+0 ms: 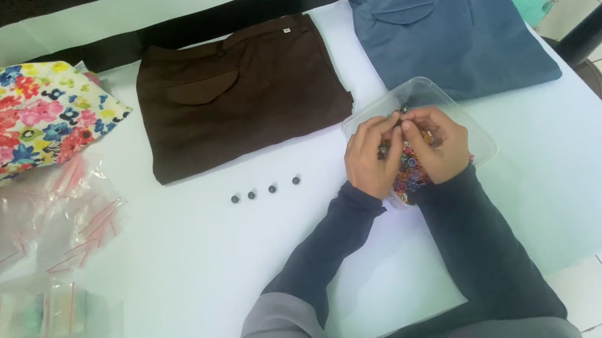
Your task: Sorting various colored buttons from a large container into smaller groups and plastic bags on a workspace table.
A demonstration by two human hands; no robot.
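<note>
container: clear plastic tub [453, 110] sitting on the white table [198, 264], just in front of the blue trousers, right of centre; both hands working inside it
contents: heap of small multicolour buttons [411, 171] filling the tub, partly hidden under the hands
left hand: left hand [369, 160] curling over the buttons, fingertips [385, 123] bunching tight w/ the other hand's; prob pinching sth tiny, can't tell what
right hand: right hand [440, 145] mirroring it, fingers nearly closed at the tips, meeting the left over the tub's middle; held item too small to make out
handling: buttons looking light, hard, smooth, likely slipping & scattering; best pinching one by the rim btwn thumb & forefinger. Tub looking thin, flexing, light; gripping by the rim, not the wall
nearby: four dark buttons [264, 191] lying in a row on the table, left of the tub, apart from each other
further out: brown trousers [239, 93] folded flat behind the row; blue trousers [447, 28] folded beside them, touching the tub's far edge
far left: floral cloth [8, 119] bunching at the table edge; clear zip bags [58, 227] lying loose in front of it
</note>
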